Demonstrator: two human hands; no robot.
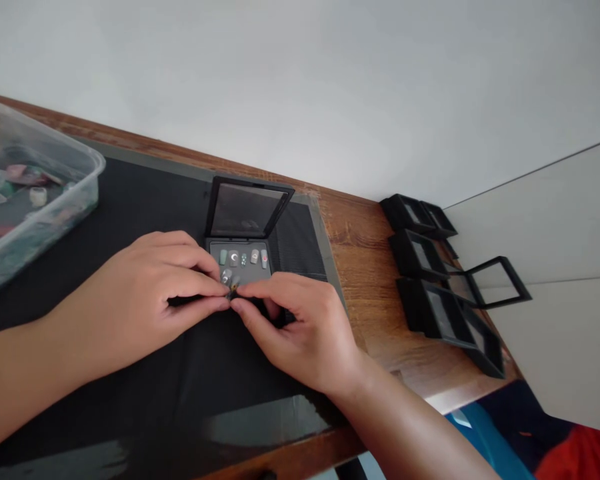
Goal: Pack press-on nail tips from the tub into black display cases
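Lying between the fingers [211, 287] is a tiny piece [233, 289].

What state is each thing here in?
Small black hinged case: open, lid raised
Five small decorated nail-shaped pieces: in a row inside
Clear plastic tub: uncovered, holding assorted pieces
Black windowed boxes: grouped, one lid open
Left fingers, right fingers: pinched on a tiny, mostly hidden item

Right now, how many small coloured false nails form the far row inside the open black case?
5, left to right: green nail, grey crescent nail, dotted green nail, grey white-marked nail, pale red-marked nail. Nails nearer the fingers may be hidden.
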